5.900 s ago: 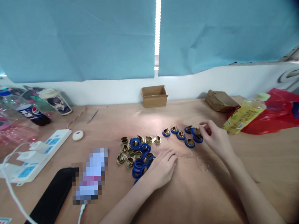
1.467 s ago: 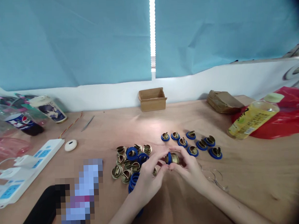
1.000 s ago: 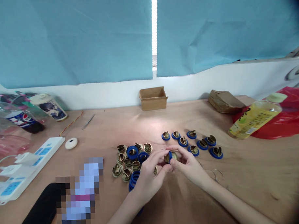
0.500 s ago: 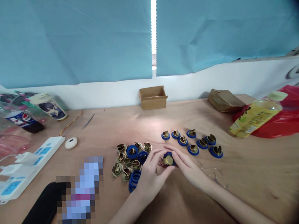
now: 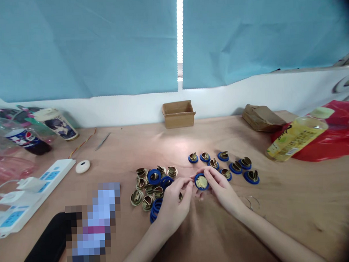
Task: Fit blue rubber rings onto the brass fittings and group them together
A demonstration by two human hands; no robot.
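Observation:
A round brass-coloured fitting in a blue ring (image 5: 201, 182) is gripped at its right edge by my right hand (image 5: 222, 186), its flat disc face turned toward me. Close on its left is my left hand (image 5: 177, 199), thumb and fingers pressed together; whatever they may hold is too small to make out. Loose brass-coloured fittings (image 5: 136, 198) and blue rings (image 5: 154, 176) lie in a pile left of my left hand. Beyond my right hand sit several fittings seated in blue rings (image 5: 235, 167). Thin wire rings (image 5: 253, 201) lie beside my right forearm.
A small cardboard box (image 5: 179, 119) stands against the back wall. At right are a brown paper package (image 5: 261, 118), a yellow drink bottle (image 5: 297, 138) and a red bag (image 5: 332, 137). A power strip (image 5: 36, 197), black case (image 5: 49, 242), cola bottle (image 5: 26, 140) and cup (image 5: 60, 125) occupy the left.
My hands have moved apart a little. The ringed fitting has shifted slightly right and up with my right hand, and its disc face shows more fully. My left fingers have drawn off it.

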